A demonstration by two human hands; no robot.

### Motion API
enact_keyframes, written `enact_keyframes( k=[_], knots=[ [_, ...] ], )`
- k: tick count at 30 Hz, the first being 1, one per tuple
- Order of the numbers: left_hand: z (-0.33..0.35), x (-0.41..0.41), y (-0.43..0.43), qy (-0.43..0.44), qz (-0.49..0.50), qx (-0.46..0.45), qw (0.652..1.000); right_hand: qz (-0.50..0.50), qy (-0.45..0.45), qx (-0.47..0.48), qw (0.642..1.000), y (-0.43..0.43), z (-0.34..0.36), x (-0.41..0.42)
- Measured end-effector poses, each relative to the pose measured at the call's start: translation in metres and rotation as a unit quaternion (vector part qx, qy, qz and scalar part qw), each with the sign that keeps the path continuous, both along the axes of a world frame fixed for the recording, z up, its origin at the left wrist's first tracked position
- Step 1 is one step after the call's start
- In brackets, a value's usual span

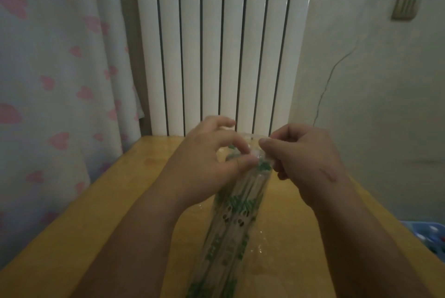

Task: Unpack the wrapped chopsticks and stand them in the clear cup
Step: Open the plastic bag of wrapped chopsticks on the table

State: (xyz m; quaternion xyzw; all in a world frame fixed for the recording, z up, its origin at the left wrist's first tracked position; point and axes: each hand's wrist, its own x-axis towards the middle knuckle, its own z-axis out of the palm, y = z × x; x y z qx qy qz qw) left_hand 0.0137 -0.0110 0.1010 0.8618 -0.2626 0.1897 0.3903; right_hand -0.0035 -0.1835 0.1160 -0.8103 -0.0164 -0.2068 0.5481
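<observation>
Chopsticks (231, 220), wrapped: a clear pack with green print, lifted over the tabletop (125, 201), running from its near edge toward the far edge. I see my left hand (207, 153) and right hand (305, 155) each pinching the wrapper's far end. Radiator (216, 44) behind.

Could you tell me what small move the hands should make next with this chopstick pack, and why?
Probably pull the pinched film apart to open the far end. Both the left hand and the right hand grip the clear wrapper at its far end, and the chopsticks inside look fully enclosed. The clear cup is not in view, so opening comes first.
</observation>
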Motion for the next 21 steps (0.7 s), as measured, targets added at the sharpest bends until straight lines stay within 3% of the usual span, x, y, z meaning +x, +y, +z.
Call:
enact_keyframes(
  k=[3,7,13,17,21],
  knots=[
    [0.0,-0.001,-0.007,0.017,-0.012,0.016,1.0,0.015,-0.006,0.007,1.0,0.002,0.0,-0.001],
    [0.001,0.0,-0.006,-0.001,-0.011,-0.1,0.995,0.027,-0.01,0.036,0.999,-0.001,0.002,-0.001],
    [0.001,0.003,0.008,0.065,-0.095,-0.21,0.971,0.098,0.092,0.21,0.968,-0.003,0.001,0.005],
    [-0.006,0.007,0.003,0.082,-0.094,-0.246,0.961,0.106,0.09,0.188,0.972,-0.004,-0.004,0.011],
    [-0.015,0.017,0.009,0.199,-0.146,-0.27,0.931,0.145,0.066,0.205,0.966,-0.007,-0.004,0.011]
  ],
)
